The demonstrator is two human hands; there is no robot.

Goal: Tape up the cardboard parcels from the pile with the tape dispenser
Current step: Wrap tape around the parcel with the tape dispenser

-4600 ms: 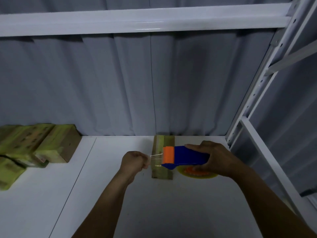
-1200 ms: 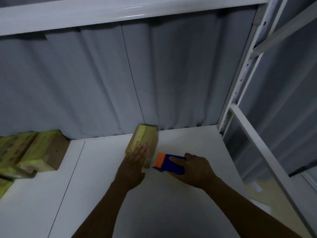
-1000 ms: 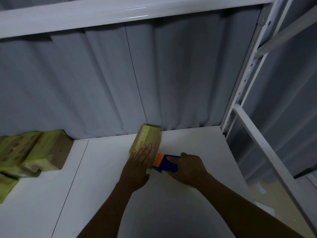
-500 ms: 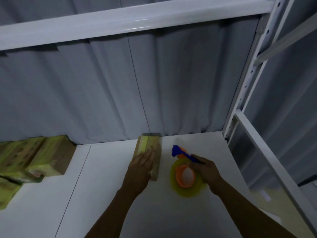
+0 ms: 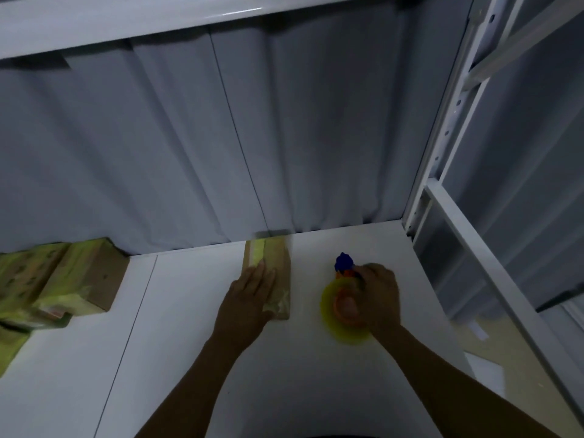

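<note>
A narrow cardboard parcel (image 5: 276, 257) with yellowish tape lies on the white shelf (image 5: 189, 358), pointing away from me. My left hand (image 5: 248, 303) lies flat on its near end with straight fingers. To the right, the tape dispenser (image 5: 343, 298), blue handle, orange hub and yellow tape roll, rests on its side on the shelf. My right hand (image 5: 377, 300) grips it from the right, thumb on the hub. The picture is blurred there.
A pile of taped cardboard parcels (image 5: 57, 282) sits at the far left of the shelf. A grey curtain (image 5: 221, 147) hangs behind. A white rack upright (image 5: 448, 121) and a slanting bar (image 5: 493, 279) border the right side; a beam runs overhead.
Earlier my left hand pulled tape from the dispenser over the parcel. Since then the dispenser has left the parcel and gone down on its side to the right; my left hand stays flat on the parcel.
</note>
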